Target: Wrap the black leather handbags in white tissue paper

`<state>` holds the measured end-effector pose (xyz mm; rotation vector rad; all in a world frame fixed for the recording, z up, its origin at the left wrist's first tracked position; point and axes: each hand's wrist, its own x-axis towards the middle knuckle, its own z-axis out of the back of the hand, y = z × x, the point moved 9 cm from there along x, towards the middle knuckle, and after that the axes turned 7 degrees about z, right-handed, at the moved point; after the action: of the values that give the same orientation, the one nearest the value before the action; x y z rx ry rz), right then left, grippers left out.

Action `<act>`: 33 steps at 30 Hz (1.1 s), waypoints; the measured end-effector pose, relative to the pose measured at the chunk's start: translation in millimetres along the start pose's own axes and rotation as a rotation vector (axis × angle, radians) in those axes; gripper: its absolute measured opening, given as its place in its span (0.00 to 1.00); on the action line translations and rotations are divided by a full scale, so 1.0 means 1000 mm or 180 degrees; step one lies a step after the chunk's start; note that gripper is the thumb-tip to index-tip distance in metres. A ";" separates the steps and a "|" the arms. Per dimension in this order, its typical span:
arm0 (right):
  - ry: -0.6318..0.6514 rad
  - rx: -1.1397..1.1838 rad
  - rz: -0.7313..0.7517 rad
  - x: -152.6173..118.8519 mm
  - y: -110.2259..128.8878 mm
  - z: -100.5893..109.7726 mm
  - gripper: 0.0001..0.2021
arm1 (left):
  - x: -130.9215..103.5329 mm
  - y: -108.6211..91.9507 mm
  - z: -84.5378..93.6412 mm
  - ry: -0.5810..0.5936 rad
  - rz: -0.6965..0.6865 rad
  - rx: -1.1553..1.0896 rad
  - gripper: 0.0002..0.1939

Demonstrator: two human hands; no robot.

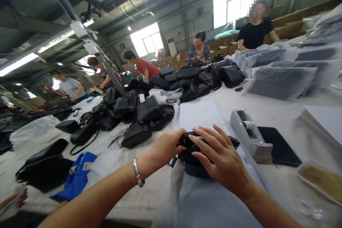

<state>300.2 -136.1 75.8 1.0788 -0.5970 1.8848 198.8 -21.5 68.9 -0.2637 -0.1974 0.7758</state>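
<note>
Head view is showing the bag [196, 169] at lower centre, the left hand [167, 146] pinching its edge and the right hand [226, 158] spreading fingers over its top, where steady, light pressure is probably serving best.

The bag [196, 169] under the hands [224, 156] sits left of the tape dispenser [248, 131] (a bag heap [149, 110] lies behind).

Our table [278, 112] carries heaped black bags [149, 109] at eleven o'clock. We see a blue object [76, 176] at ten, a grey tape dispenser [249, 135] at one.
</note>
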 end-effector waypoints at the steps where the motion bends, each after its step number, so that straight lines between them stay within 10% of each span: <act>1: 0.0015 0.0014 0.0053 0.003 0.004 -0.004 0.22 | -0.001 0.002 0.000 -0.0047 0.0041 0.0030 0.17; 12: 0.0347 0.0298 -0.0166 0.004 -0.005 -0.027 0.16 | -0.016 0.002 0.022 0.0168 0.0006 -0.0325 0.11; 17: 0.0337 0.0208 -0.0113 0.007 -0.005 -0.023 0.13 | -0.031 0.004 0.047 -0.0581 0.0084 -0.0050 0.12; 33: 0.0309 0.0055 -0.0177 -0.001 -0.008 -0.024 0.21 | -0.019 0.035 -0.008 -0.0373 0.1033 -0.2941 0.13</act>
<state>296.9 -115.3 62.5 0.9987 -0.4916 1.8854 165.0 -12.2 49.0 -1.1462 -0.6342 0.9834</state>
